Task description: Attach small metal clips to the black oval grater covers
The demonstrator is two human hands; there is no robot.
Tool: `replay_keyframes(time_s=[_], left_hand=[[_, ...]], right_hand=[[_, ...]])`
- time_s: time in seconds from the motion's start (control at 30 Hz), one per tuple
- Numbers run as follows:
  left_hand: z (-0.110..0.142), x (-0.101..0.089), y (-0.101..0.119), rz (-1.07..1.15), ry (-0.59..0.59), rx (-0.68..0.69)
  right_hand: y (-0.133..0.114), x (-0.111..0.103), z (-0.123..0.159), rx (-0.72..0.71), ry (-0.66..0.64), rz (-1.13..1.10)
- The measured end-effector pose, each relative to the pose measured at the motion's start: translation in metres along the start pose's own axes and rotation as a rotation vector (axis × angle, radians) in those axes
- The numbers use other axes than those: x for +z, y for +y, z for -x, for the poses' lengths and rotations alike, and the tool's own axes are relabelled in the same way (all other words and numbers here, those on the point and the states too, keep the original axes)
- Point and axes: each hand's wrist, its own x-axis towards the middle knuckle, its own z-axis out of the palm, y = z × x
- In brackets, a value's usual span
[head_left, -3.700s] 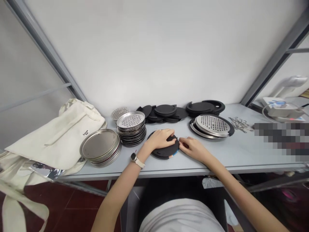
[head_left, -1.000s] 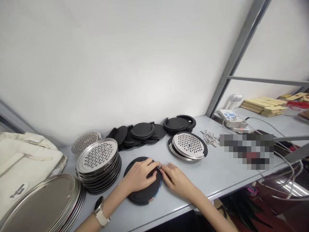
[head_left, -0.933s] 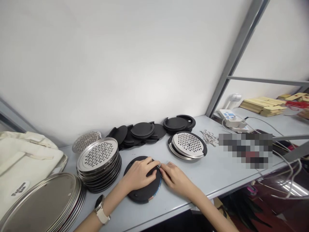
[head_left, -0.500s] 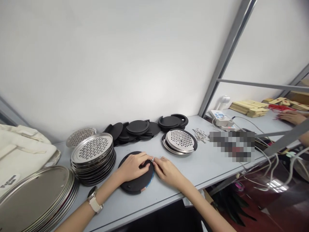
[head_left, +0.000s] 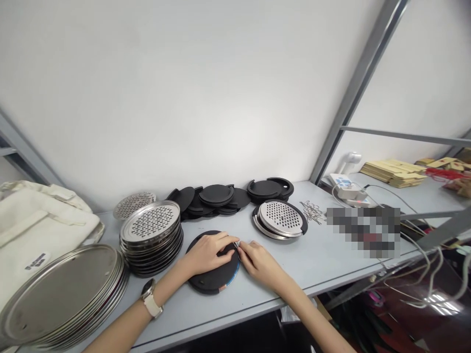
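A black round disc (head_left: pixel 206 284) with a strip of blue and orange along its right edge lies flat on the table. My left hand (head_left: pixel 210 253) rests across it, thumb and fingers curled over its far right part and pressing on it. At the disc's right rim, my right hand (head_left: pixel 260 264) is closed in a pinch on a small silvery metal piece (head_left: pixel 237 243). The fingertips of both hands almost meet there and partly hide the piece; its exact kind does not show. Several loose thin metal wire pieces (head_left: pixel 312 211) lie further right.
Left of my hands stand a stack of round metal graters (head_left: pixel 152 223) and a stack of oval metal trays (head_left: pixel 62 299), beside a cream bag (head_left: pixel 44 220). Black round holders (head_left: pixel 217 195) line the wall. Graters in black holders (head_left: pixel 281 218) lie right, near cables (head_left: pixel 401 196).
The view has shifted slightly, so everything sits a little further right. Both hands keep their places at the disc, with the metal piece still between the fingertips.
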Motion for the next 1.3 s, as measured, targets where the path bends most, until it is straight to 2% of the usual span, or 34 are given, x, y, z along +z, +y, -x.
replay_keyframes(time_s=[0.87,1.3], left_hand=[[0.0015,0.0009,-0.0001,0.009,0.038,0.026],[0.0018,0.0001,0.0004,0.025,0.020,0.038]], right_hand=[[0.0020,0.0022,-0.0003,-0.026,0.012,0.001],[-0.0007,-0.0011,0.0004,-0.020,0.001,0.004]])
